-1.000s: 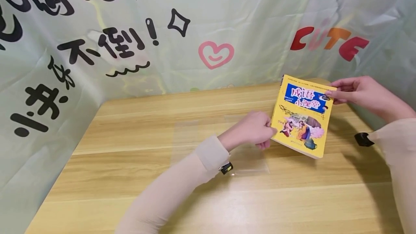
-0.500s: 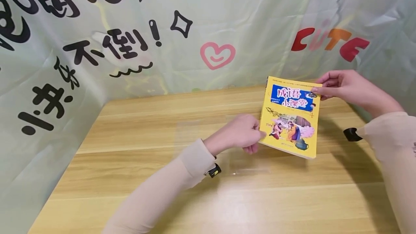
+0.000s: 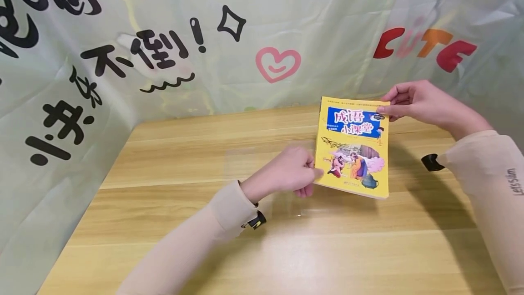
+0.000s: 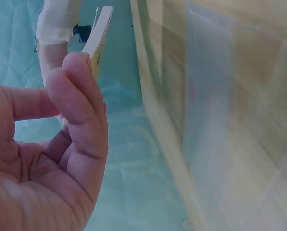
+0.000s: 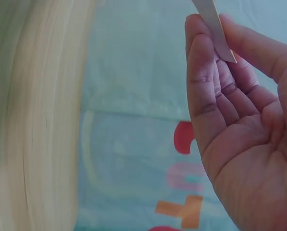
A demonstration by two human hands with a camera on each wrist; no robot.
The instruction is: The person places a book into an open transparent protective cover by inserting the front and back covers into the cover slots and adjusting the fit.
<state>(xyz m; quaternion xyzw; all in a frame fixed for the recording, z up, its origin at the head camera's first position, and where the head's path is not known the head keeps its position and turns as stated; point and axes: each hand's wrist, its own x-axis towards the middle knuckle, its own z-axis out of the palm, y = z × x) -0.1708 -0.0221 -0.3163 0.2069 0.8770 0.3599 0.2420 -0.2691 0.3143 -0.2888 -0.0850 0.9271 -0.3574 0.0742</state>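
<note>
Above the table (image 3: pixel 327 254), both hands (image 3: pixel 289 171) (image 3: pixel 434 107) pinch a book (image 3: pixel 352 149).

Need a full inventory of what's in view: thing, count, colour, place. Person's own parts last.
Book: 1, yellow with blue title panel, held up over the table
Plastic sheet: apparently 1, clear, on the table
Table: 1, light wood, below the hands
Backdrop: 1, pale green, behind the table
Printed characters: several, black, backdrop left
Star: 1, black outline, backdrop upper middle
Heart: 1, pink, backdrop middle
Word CUTE: 1, red, pink and orange, backdrop right
Wrist devices: 2, black, at the cuffs
Sleeves: 2, beige, on both arms
Left hand: 1, bare, book's lower left
Right hand: 1, bare, book's upper right
</note>
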